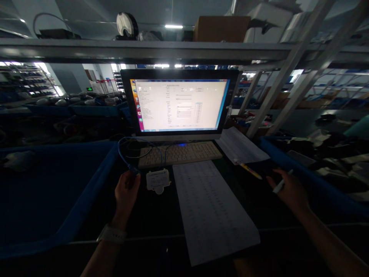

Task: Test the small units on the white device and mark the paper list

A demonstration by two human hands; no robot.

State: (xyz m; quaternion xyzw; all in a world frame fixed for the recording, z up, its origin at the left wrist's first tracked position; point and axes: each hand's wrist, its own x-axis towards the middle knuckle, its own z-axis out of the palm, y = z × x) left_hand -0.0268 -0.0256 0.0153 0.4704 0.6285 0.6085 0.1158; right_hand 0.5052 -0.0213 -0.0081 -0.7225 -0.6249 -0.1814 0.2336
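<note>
My left hand (127, 189) is closed around the plug end of a blue cable (122, 154), left of the keyboard (184, 153). Just to its right lies a small white labelled device (158, 180) with a rounded tab at its lower edge. My right hand (291, 190) holds a slim white pen (282, 182) between its fingers, on the right side of the desk. Near it a yellow pen (248, 170) lies by a printed sheet (245, 146). A longer printed sheet (213, 207) is spread between my hands, below the keyboard.
A lit monitor (181, 104) stands behind the keyboard, under a metal shelf (161, 50) bearing a cardboard box (221, 29). A blue bin (66, 227) flanks the desk at left. Another blue bin (314, 173) with dark and white items stands at right.
</note>
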